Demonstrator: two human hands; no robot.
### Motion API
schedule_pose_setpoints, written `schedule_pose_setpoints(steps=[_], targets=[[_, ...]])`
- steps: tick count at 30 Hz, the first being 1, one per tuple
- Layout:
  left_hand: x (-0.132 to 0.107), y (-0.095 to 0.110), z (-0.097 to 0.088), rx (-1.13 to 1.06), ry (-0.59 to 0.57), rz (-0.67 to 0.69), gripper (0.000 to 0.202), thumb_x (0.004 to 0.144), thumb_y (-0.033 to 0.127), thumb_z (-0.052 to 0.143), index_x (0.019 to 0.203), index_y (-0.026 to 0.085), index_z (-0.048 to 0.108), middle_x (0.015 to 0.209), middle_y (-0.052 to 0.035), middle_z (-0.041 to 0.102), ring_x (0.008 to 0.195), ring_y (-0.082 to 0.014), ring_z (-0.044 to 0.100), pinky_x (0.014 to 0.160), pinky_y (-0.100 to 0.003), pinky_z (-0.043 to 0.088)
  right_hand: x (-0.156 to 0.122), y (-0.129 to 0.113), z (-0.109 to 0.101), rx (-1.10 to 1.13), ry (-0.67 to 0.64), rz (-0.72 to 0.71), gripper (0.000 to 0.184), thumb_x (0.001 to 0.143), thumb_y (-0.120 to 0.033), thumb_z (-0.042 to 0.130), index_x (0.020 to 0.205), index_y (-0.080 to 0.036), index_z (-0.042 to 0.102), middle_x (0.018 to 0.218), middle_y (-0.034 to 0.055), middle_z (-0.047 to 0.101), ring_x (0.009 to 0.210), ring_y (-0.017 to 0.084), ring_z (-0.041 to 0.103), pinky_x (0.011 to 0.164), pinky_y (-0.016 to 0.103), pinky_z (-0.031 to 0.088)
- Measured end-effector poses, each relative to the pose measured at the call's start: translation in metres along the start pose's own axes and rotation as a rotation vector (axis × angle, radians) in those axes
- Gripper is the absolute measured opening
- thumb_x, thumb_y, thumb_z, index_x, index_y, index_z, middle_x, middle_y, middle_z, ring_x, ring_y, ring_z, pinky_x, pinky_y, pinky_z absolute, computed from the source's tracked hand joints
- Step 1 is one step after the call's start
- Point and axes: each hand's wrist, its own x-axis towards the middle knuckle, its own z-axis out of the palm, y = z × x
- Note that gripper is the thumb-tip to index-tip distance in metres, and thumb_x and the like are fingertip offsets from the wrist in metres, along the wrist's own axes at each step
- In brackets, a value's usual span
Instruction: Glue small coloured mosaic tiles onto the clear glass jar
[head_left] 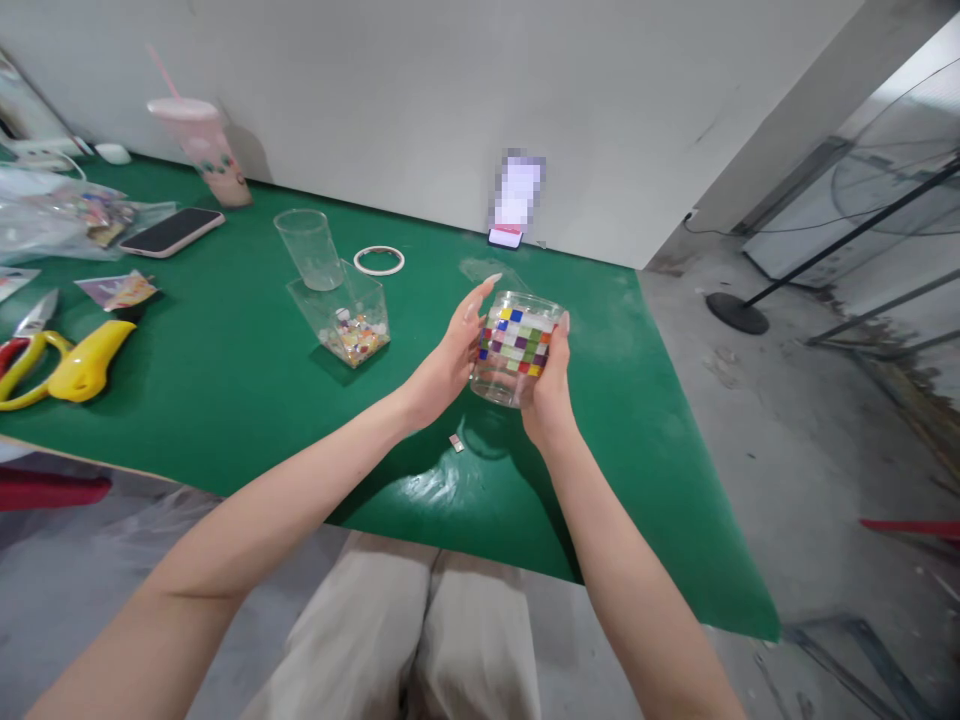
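Note:
A clear glass (516, 342) with rows of small coloured mosaic tiles around its side is held up over the green table, slightly tilted. My left hand (455, 350) presses against its left side, fingers partly behind it. From the right, my right hand (551, 390) grips the glass, with the thumb up near the rim. Below the glass, a small piece with two tiles (456, 443) lies on the table. Left of my hands stands a clear square container (371, 295) with loose colourful tiles in its bottom. Just behind that is an empty clear plastic cup (307, 250), leaning.
Yellow-handled scissors (82, 362), a phone (172, 232), a pink cup with straw (206, 150) and plastic bags (45, 210) sit at the left. A white ring (379, 261) lies behind the container. A lit phone (517, 200) leans on the wall.

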Motion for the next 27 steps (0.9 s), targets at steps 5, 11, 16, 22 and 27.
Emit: schedule_pose_setpoints(steps=[5, 11, 16, 22, 27], targets=[[0.009, -0.003, -0.012, 0.165, 0.123, -0.038, 0.052, 0.095, 0.057, 0.012, 0.137, 0.031, 0.029, 0.117, -0.0075, 0.061, 0.102, -0.0230, 0.063, 0.085, -0.043, 0.051, 0.001, -0.001, -0.008, 0.043, -0.214, 0.049, 0.074, 0.076, -0.083, 0.029, 0.121, -0.028, 0.051, 0.115, 0.0098, 0.068, 0.107, 0.031, 0.065, 0.090, 0.054, 0.052], [-0.001, 0.024, -0.032, 0.850, 0.323, -0.142, 0.046, 0.091, 0.062, 0.030, 0.080, 0.020, 0.046, 0.066, 0.0018, 0.053, 0.063, -0.0136, 0.055, 0.065, -0.029, 0.045, 0.007, -0.003, -0.022, 0.143, -0.214, 0.010, 0.063, 0.071, -0.078, 0.050, 0.107, -0.027, 0.060, 0.111, 0.0074, 0.069, 0.105, 0.030, 0.065, 0.096, 0.055, 0.049], [-0.054, 0.026, -0.016, 1.441, -0.296, -0.193, 0.044, 0.092, 0.055, 0.040, 0.070, 0.018, 0.048, 0.061, 0.0012, 0.053, 0.054, -0.0134, 0.051, 0.052, -0.025, 0.032, 0.009, -0.010, -0.025, 0.164, -0.169, 0.032, 0.068, 0.070, -0.083, 0.046, 0.099, -0.024, 0.064, 0.103, 0.0090, 0.071, 0.102, 0.030, 0.067, 0.096, 0.054, 0.049], [-0.081, 0.004, -0.008, 1.658, -0.430, -0.054, 0.049, 0.088, 0.063, 0.038, 0.084, 0.016, 0.053, 0.074, -0.0034, 0.060, 0.066, -0.0179, 0.059, 0.057, -0.026, 0.038, 0.010, -0.007, -0.027, 0.118, -0.197, 0.017, 0.067, 0.071, -0.082, 0.044, 0.103, -0.025, 0.062, 0.110, 0.0091, 0.069, 0.107, 0.030, 0.065, 0.096, 0.053, 0.050], [-0.073, 0.001, -0.019, 1.679, -0.403, -0.038, 0.054, 0.089, 0.065, 0.031, 0.084, 0.016, 0.055, 0.074, -0.0040, 0.058, 0.066, -0.0184, 0.058, 0.056, -0.027, 0.038, 0.012, -0.005, -0.029, 0.139, -0.250, -0.010, 0.067, 0.071, -0.082, 0.046, 0.104, -0.026, 0.062, 0.110, 0.0074, 0.069, 0.101, 0.029, 0.068, 0.092, 0.051, 0.053]])
